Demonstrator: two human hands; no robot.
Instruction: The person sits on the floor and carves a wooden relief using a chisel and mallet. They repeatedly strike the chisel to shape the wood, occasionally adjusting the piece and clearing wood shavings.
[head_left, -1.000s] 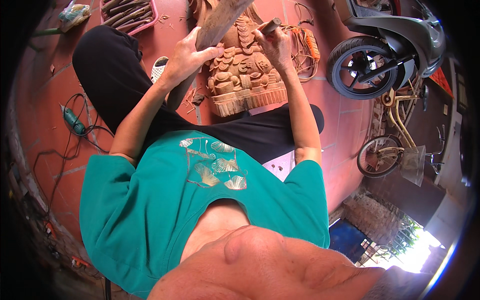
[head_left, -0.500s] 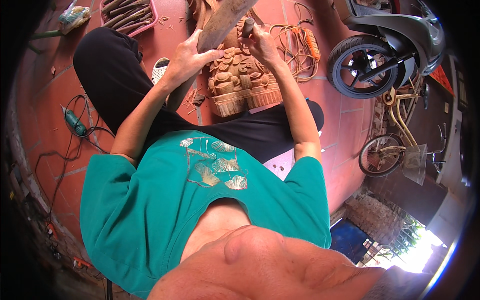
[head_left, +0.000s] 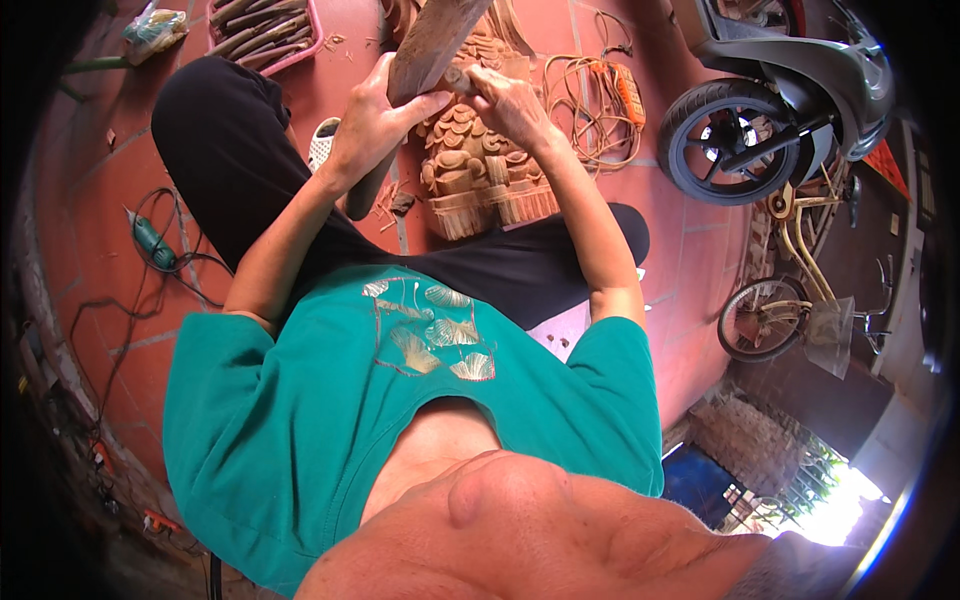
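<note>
My left hand (head_left: 372, 125) is closed round a long flat wooden mallet (head_left: 437, 45); its broad part points up and away, and its narrow end shows below the hand. In my right hand (head_left: 512, 108) is a wooden-handled chisel, its round butt end (head_left: 459, 78) close beside the mallet and the left thumb. The chisel's blade is hidden. Beneath both hands lies a carved wooden piece (head_left: 470, 165) with scale-like and curled relief, on the floor between my legs.
A pink basket (head_left: 318, 40) of wooden-handled tools stands at the far left. Orange corded power strip (head_left: 628, 95) and scooter (head_left: 735, 130) are at the right, a bicycle (head_left: 765, 318) beyond. A green corded power tool (head_left: 152, 243) lies left. Wood chips (head_left: 385, 208) litter the tiles.
My right hand has moved left and slightly nearer, bringing the chisel's butt end against or close to the mallet. The left hand stays on the mallet, barely shifted.
</note>
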